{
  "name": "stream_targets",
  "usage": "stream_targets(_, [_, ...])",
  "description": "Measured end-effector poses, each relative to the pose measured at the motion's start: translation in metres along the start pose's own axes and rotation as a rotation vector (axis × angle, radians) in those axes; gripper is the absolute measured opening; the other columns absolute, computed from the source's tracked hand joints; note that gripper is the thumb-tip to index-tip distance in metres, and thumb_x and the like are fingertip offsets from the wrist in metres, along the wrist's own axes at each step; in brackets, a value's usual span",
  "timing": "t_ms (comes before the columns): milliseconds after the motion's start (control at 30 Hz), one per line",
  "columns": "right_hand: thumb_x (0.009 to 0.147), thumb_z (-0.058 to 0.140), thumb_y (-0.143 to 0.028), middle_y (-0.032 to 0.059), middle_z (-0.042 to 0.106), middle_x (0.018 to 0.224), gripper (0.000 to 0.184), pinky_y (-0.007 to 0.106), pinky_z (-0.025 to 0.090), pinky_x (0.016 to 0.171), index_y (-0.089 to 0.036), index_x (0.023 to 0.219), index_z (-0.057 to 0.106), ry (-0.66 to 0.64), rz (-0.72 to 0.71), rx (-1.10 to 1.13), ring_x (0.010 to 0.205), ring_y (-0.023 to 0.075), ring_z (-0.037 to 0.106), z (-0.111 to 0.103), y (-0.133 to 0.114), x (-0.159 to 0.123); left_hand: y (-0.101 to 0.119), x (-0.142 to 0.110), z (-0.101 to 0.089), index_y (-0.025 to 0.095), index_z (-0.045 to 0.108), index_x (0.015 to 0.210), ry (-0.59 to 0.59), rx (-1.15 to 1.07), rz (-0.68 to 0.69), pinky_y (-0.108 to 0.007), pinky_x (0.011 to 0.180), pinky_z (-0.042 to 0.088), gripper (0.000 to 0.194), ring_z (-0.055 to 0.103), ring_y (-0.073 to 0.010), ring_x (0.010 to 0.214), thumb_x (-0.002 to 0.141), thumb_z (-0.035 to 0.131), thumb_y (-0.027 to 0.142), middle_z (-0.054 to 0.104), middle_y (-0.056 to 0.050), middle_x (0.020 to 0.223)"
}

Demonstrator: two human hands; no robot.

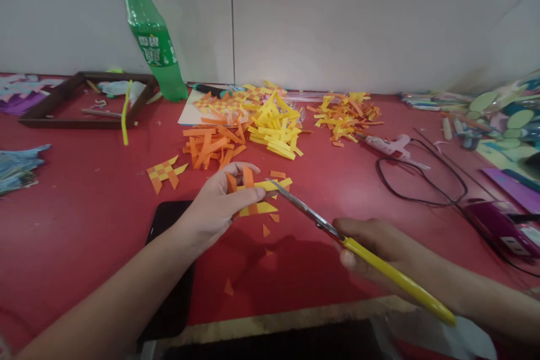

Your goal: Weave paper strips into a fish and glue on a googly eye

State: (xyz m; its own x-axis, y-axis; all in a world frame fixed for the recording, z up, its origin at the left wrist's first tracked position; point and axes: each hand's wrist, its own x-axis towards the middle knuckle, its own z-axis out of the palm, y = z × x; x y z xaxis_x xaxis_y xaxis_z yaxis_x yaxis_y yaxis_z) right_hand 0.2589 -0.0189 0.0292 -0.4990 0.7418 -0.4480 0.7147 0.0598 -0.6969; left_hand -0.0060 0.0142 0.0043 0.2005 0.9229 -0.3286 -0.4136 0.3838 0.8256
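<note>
Between the thumb and fingers of my left hand (223, 199) is a woven paper fish (253, 209) of orange and yellow strips, its strip ends sticking out to the right. My right hand (375, 247) grips scissors (324, 226) with yellow handles. Their blade tips meet a yellow strip of the fish near my left thumb; the blades look almost together. Small orange paper scraps (266, 230) lie on the red table below. A finished-looking woven fish (165, 173) rests left of my left hand. Just beyond are piles of orange strips (211, 145) and yellow strips (276, 126).
A black phone (169, 270) lies under my left forearm. A green bottle (156, 39) stands at the back beside a dark wooden frame (73, 122). Rightward are a mixed strip pile (348, 115), a pink glue gun (390, 146) with a black cord, and a magenta device (500, 225).
</note>
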Motion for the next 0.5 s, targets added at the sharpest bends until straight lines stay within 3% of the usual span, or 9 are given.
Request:
stream_targets(333, [0.081,0.047,-0.077,-0.0056,0.031,0.063,0.06,0.022,0.021,0.047,-0.02,0.067,0.04,-0.007,0.037,-0.034,0.056,0.0084,0.027,-0.002,0.0,0.001,0.0,0.001,-0.001,0.022,0.063,0.087,0.005,0.02,-0.008,-0.015,0.057,0.05,0.027,0.075,-0.0139,0.067,0.069,0.077,0.009,0.066,0.006,0.064])
stream_targets(500, [0.081,0.054,-0.072,-0.0065,0.03,0.061,0.055,0.021,0.019,0.047,-0.02,0.067,0.041,-0.002,0.029,-0.01,0.055,0.0079,0.026,-0.004,0.012,0.001,-0.001,0.002,-0.002,0.022,0.063,0.089,-0.008,0.037,-0.004,-0.016,0.064,0.051,0.025,0.077,-0.0163,0.075,0.071,0.076,0.01,0.06,0.008,0.063])
